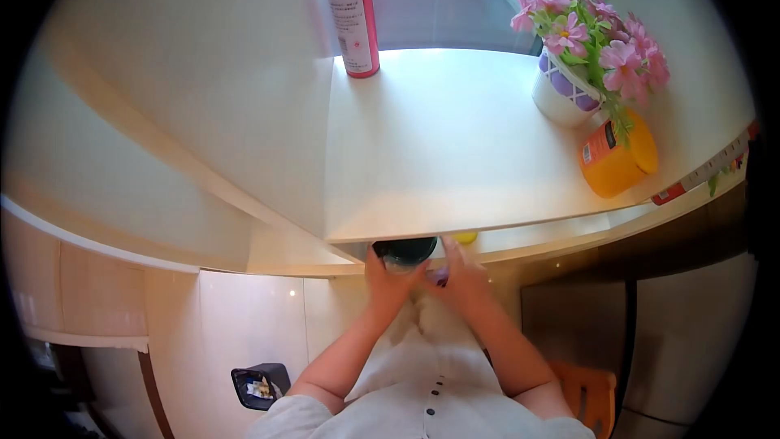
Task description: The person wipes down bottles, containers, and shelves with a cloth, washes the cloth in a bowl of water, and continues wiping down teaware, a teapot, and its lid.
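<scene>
Head view puts your two hands at 6 o'clock, below the front edge of the upper shelf (439,162). Your left hand (387,278) has its grip curled round the near-left side of a dark container (406,251), which sits just under that edge at 6 o'clock; its inside looks dark, and you cannot tell what it holds. Your right hand (461,276) is just to the container's 3 o'clock side, fingers bent beside a small purple item (439,277); whether that grip pinches the item, you cannot tell. Just past your right fingertips, something yellow (465,237) peeks out below the shelf edge, mostly hidden.

On the upper shelf, towards 2 o'clock, a white-and-purple pot (562,97) holds pink flowers (621,61) with green leaves. Next to it, near 3 o'clock, stands a yellow jar (611,164) with an orange label; its contents are hidden from you. Between 11 and 12 o'clock there is a red can (352,20) with a white printed label. Down towards 7 o'clock, a black bin (278,377) has crumpled, pale litter (259,389) inside.
</scene>
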